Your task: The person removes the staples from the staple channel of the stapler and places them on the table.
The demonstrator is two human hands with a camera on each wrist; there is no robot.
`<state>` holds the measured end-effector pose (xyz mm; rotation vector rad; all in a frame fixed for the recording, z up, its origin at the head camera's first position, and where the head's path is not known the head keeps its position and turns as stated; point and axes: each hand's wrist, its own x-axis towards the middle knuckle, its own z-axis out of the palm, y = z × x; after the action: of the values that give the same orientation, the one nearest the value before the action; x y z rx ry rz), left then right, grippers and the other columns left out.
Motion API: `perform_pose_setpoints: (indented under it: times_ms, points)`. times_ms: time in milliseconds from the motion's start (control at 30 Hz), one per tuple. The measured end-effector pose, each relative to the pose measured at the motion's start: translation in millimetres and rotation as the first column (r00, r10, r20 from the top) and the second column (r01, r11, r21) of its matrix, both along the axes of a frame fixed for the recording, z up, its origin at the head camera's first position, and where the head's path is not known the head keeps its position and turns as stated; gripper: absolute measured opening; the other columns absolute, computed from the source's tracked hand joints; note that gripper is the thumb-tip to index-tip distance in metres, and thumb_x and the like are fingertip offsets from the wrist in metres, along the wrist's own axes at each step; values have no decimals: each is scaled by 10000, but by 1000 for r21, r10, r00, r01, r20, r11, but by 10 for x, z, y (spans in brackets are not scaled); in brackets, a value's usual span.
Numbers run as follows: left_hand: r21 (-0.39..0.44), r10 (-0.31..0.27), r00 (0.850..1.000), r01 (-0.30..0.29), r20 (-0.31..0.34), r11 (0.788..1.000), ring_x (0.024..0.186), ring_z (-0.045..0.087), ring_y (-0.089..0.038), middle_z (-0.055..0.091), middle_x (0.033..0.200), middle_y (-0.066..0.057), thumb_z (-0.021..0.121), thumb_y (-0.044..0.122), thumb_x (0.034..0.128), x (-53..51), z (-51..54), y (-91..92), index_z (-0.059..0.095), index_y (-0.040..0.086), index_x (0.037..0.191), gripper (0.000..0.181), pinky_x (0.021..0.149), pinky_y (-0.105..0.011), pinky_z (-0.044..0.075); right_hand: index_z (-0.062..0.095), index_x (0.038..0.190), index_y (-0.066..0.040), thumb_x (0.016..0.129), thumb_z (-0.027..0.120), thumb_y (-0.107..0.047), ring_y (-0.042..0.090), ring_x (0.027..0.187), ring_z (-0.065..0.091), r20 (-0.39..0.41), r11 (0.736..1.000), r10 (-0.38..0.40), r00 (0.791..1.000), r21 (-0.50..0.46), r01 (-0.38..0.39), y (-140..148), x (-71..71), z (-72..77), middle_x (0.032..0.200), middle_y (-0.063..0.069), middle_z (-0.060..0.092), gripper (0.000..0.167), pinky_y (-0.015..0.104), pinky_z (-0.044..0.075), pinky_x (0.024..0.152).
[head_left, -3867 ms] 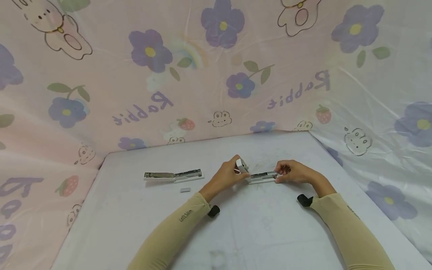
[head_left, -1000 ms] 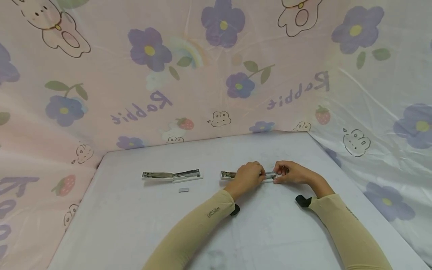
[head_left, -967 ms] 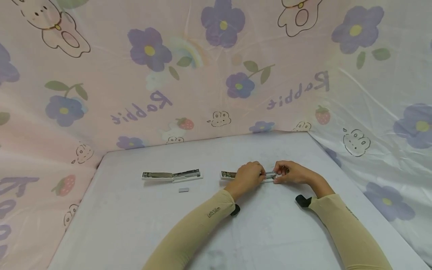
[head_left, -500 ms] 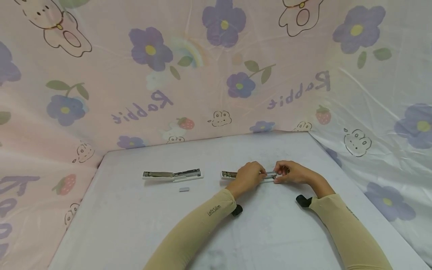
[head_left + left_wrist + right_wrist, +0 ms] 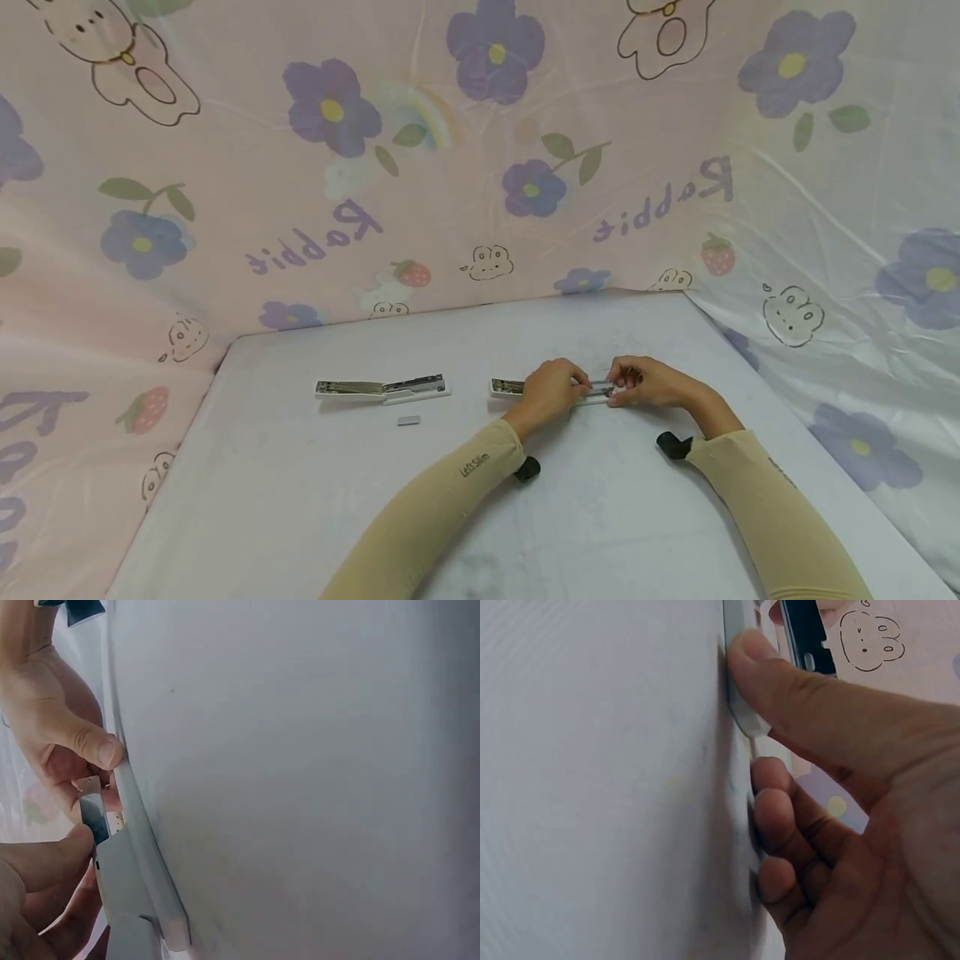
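A white stapler (image 5: 507, 387), folded open, lies right of the table's middle with its cover laid back to the left. My left hand (image 5: 551, 392) reaches over its middle and hides part of it. In the left wrist view, that thumb and fingers pinch the stapler's metal magazine (image 5: 93, 814). My right hand (image 5: 654, 385) grips the far right end of the base; its thumb (image 5: 757, 660) presses the base's side in the right wrist view. Whether staples sit inside the magazine cannot be made out.
A second white stapler (image 5: 350, 389), also folded open, lies to the left on the white table (image 5: 262, 475). A small grey strip of staples (image 5: 408, 421) is in front of it. A patterned curtain (image 5: 450, 167) hangs behind.
Nearly four seconds ago my left hand held the stapler's cover raised; now the cover lies back to the left and that hand is at the magazine. Over the last second both hands barely move.
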<state>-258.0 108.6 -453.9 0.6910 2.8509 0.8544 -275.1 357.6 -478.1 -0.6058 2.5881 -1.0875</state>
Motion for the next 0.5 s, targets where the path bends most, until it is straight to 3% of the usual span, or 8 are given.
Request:
perform_pose_setpoints:
  times_ms: [333, 500]
  points:
    - [-1, 9, 1000, -9, -20, 1000, 971, 701, -94, 791, 1168, 73, 787, 235, 1010, -3, -36, 60, 858, 249, 1049, 82, 704, -246, 496, 663, 1017, -113, 906, 892, -197, 199, 840, 525, 7, 1000, 3, 1000, -6, -3, 15, -20, -9, 925, 63, 587, 268, 300, 434, 752]
    - [-21, 18, 999, -18, -40, 1000, 952, 706, -96, 791, 1128, 87, 781, 319, 1013, -6, -56, 90, 851, 250, 1069, 113, 706, -252, 499, 663, 1016, -129, 915, 884, -206, 187, 832, 526, -19, 1000, 13, 1000, 0, -13, -1, -8, -4, 908, 36, 583, 255, 300, 433, 745]
